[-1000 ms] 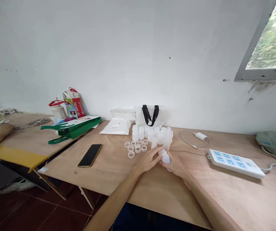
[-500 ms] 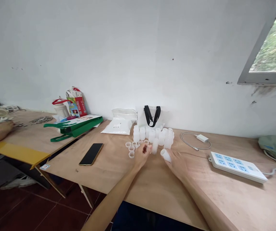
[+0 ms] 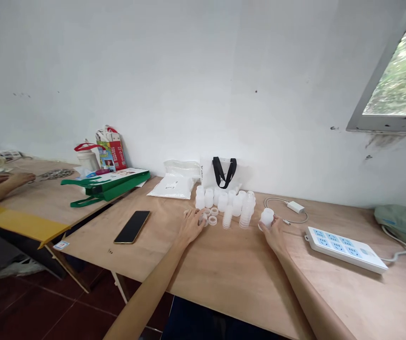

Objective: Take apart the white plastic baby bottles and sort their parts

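Observation:
My left hand (image 3: 190,227) is low over a group of translucent ring-shaped caps (image 3: 212,220), its thumb and fingers around one of them at the group's near edge; part of the group is hidden under the hand. Farther right, my right hand (image 3: 275,234) holds a small white plastic bottle (image 3: 267,217) upright, at or just above the tabletop. Between the hands rise two ribbed translucent stacks (image 3: 227,218). Behind them several similar white bottles (image 3: 222,202) stand close together.
A black phone (image 3: 132,227) lies on the left of the wooden table (image 3: 220,278). At the back are a white plastic packet (image 3: 172,185) and a black-handled bag (image 3: 206,172). A cable adapter (image 3: 295,207) and power strip (image 3: 346,250) lie right. Another person's hand (image 3: 21,178) rests on the neighbouring table.
My left hand has moved left and down onto the caps. My right hand has carried the bottle to the right, away from the stacks, and turned it from tilted to upright.

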`<state>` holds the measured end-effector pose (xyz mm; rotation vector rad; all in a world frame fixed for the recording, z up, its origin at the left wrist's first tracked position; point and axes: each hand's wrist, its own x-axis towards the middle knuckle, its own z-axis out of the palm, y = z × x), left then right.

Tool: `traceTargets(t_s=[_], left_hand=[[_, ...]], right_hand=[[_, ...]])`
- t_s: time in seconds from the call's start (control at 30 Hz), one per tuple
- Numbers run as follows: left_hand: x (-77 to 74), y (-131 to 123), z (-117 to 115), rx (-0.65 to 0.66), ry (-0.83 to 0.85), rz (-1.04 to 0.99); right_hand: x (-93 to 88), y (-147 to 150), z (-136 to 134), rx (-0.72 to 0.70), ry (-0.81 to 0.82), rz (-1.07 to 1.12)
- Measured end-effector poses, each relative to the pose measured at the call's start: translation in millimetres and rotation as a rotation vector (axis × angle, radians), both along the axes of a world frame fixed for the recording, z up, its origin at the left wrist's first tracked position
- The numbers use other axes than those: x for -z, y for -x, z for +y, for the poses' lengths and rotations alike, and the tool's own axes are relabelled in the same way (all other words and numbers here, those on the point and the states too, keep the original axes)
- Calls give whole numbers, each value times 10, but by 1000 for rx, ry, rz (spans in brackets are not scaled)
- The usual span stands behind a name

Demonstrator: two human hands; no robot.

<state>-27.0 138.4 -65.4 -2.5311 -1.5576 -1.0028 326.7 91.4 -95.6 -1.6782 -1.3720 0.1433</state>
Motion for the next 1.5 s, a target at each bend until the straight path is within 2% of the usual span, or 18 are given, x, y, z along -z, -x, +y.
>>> traceTargets(t_s=[0.23, 0.4, 0.6, 0.7, 0.8, 0.87, 1.0, 1.3, 1.5], left_hand=[[66, 12, 17, 36, 87, -46], [68, 23, 9, 14, 144, -69], [57, 27, 14, 7, 134, -43], [76, 38, 39, -72, 129, -83], [122, 59, 84, -194, 151, -141], [161, 78, 123, -206, 189, -179], [189, 127, 205, -95, 249, -290], [-22, 232, 262, 64, 235, -414], [63, 222, 173, 153, 305, -304]], right_hand=[[-34, -202, 277, 125, 5, 85], [7, -195, 532, 175, -11, 148], [105, -157, 730, 137, 16, 184], [138, -181, 752, 73, 35, 176], [150, -203, 743, -22, 34, 179], [152, -201, 719, -92, 17, 193], [161, -162, 593, -158, -42, 257], [152, -82, 168, -96, -152, 388], [114, -59, 120, -139, -135, 421]])
